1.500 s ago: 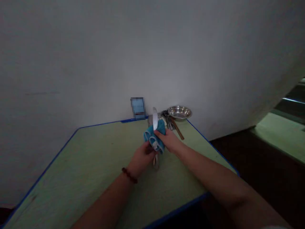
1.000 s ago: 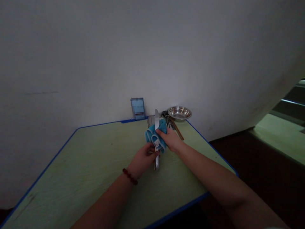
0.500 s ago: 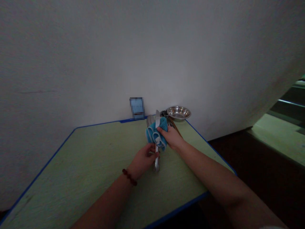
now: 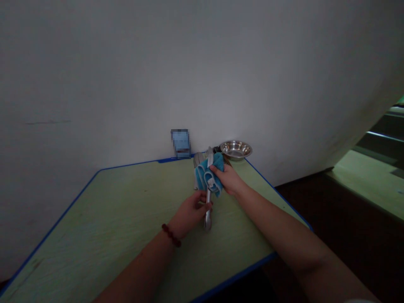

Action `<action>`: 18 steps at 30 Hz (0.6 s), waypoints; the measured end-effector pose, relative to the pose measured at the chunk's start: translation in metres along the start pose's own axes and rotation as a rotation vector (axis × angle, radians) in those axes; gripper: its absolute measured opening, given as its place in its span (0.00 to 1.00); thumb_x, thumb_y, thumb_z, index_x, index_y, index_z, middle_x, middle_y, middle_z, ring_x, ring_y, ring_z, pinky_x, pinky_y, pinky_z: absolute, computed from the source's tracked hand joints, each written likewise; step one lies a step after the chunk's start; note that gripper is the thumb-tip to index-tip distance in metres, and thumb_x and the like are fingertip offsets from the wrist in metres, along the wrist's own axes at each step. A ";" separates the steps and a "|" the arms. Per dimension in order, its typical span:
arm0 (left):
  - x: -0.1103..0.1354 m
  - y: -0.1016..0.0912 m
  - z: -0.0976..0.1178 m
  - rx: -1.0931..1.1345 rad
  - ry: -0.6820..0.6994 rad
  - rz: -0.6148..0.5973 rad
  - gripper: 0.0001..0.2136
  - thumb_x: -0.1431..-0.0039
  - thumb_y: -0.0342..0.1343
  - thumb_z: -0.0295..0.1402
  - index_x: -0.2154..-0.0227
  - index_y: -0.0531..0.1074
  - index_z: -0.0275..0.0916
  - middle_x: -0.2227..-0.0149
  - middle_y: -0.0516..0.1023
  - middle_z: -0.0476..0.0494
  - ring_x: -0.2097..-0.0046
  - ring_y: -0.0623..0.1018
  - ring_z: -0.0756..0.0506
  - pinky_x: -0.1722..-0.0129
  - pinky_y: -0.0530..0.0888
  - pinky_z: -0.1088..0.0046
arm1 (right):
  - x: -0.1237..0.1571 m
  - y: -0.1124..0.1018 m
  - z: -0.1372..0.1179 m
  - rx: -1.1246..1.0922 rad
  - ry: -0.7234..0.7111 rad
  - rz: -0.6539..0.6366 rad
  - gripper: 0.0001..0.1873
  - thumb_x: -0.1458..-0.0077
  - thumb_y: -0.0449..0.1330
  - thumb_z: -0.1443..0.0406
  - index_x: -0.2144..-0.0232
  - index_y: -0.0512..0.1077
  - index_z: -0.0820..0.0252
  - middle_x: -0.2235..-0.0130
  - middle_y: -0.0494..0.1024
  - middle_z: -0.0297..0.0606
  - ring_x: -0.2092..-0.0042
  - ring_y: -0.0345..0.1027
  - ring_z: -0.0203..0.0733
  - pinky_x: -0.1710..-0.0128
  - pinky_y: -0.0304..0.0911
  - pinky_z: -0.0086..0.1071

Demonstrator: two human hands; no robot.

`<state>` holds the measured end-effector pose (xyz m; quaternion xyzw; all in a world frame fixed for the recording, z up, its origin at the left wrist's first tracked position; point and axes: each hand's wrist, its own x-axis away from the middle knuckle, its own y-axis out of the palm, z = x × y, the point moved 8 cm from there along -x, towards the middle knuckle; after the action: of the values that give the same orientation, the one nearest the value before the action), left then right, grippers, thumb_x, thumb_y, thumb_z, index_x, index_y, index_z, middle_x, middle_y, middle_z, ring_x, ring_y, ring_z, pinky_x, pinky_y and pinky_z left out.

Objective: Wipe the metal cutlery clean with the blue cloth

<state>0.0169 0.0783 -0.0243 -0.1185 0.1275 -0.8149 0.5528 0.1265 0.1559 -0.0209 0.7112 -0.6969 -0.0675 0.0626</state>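
Over the green table [image 4: 126,206], the left hand [image 4: 192,208] is closed around the handle of a metal knife [image 4: 208,215], its blade directed toward the wall [image 4: 142,84]. The right hand [image 4: 229,179] grips a blue cloth [image 4: 203,176] against the blade; a steel bowl [image 4: 236,149] stands near the far right corner.

Losing the middle of the long silver metal knife [image 4: 208,198] in the folded blue terry cloth [image 4: 203,174], and most fingers of the right hand [image 4: 232,180] behind it. Showing slivers of dark metal cutlery [image 4: 216,150], perhaps several pieces. Dissolving into blocks at the upright blue-grey panel [image 4: 181,143]. Cutting both bare forearms [image 4: 284,231] off at the bottom edge.
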 end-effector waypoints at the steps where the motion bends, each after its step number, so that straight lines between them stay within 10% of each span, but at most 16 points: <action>1: 0.000 0.000 0.000 0.001 -0.005 -0.004 0.11 0.54 0.51 0.34 0.66 0.65 0.37 0.69 0.70 0.46 0.68 0.71 0.48 0.66 0.69 0.69 | 0.000 -0.001 -0.001 0.011 -0.005 0.008 0.15 0.62 0.60 0.57 0.74 0.71 0.62 0.74 0.75 0.35 0.74 0.67 0.34 0.72 0.64 0.30; 18: 0.000 0.006 -0.005 -0.009 0.011 -0.065 0.11 0.52 0.50 0.33 0.65 0.64 0.36 0.68 0.69 0.45 0.68 0.71 0.48 0.65 0.68 0.69 | -0.002 -0.006 -0.009 -0.067 -0.016 0.024 0.14 0.63 0.61 0.58 0.75 0.70 0.62 0.77 0.73 0.32 0.77 0.65 0.32 0.74 0.63 0.29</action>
<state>0.0203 0.0763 -0.0305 -0.1206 0.1302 -0.8325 0.5248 0.1339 0.1581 -0.0134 0.6999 -0.7031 -0.0957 0.0818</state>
